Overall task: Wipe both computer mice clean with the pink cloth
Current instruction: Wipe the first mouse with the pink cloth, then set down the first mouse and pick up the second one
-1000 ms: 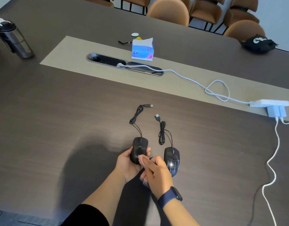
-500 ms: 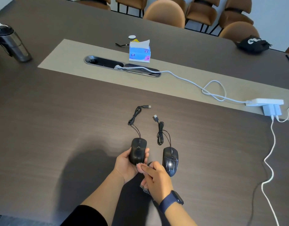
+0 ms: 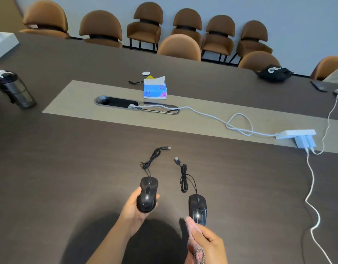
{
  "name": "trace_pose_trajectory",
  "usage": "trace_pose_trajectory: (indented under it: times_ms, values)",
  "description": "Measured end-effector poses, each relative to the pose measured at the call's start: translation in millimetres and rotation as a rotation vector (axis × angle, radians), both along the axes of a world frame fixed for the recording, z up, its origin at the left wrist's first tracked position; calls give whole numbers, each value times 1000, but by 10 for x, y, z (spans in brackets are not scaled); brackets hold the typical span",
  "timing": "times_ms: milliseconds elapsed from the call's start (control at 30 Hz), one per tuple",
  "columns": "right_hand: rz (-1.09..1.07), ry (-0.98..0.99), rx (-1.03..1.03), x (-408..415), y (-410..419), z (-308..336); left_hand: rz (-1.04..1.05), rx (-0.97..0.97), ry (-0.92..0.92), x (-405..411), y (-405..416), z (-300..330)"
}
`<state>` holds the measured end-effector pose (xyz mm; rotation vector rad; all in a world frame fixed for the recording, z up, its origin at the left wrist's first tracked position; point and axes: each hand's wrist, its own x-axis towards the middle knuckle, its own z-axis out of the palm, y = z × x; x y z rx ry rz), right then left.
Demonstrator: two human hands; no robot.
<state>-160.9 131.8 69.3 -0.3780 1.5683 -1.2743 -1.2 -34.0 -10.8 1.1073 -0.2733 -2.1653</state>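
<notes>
left hand (image 3: 134, 208): wrapped around the left mouse (image 3: 147, 194) from underneath, thumb on one side, fingers curled up the other, so it's got a proper grip on it
left mouse: black, in that hand, nose pointing away, cord (image 3: 153, 156) trailing out across the table (image 3: 59, 168)
right hand (image 3: 208, 244): fingers pinched closed on the cloth (image 3: 193, 233), thumb pressing on top
cloth: pink, bunched up, its top edge right at the back end of the right mouse (image 3: 197, 209), can't tell if it's actually touching
right mouse: black, sitting flat on the table just right of the other one, bit of glare on its shell, bundled cord (image 3: 184, 178) ahead of it
further back: tissue box (image 3: 155, 89) on the beige strip, white power strip (image 3: 295, 133) off to the right, dark bottle (image 3: 13, 90) far left
</notes>
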Motion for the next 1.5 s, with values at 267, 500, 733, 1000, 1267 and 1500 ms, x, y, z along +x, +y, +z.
trace_pose_trajectory:
  times_ms: [267,500,733,1000,1267,1500]
  values:
    - [-80,-64,3,5,67,-80,43,-85,-387,-34,-102,-105]
    - [-33,-1,-25,-87,24,-153,-14,-276,-802,-61,-113,-60]
    - [-53,26,-25,-120,15,-133,-140,-372,-1069,-36,-22,39]
    - [-153,14,-6,-316,-41,-106,-151,-440,-1284,-32,18,12]
    - [-203,109,43,-753,-53,-235,-34,-653,-1271,-133,184,269]
    - [-188,7,117,-1001,-371,-359,-657,-576,-896,-972,501,-14]
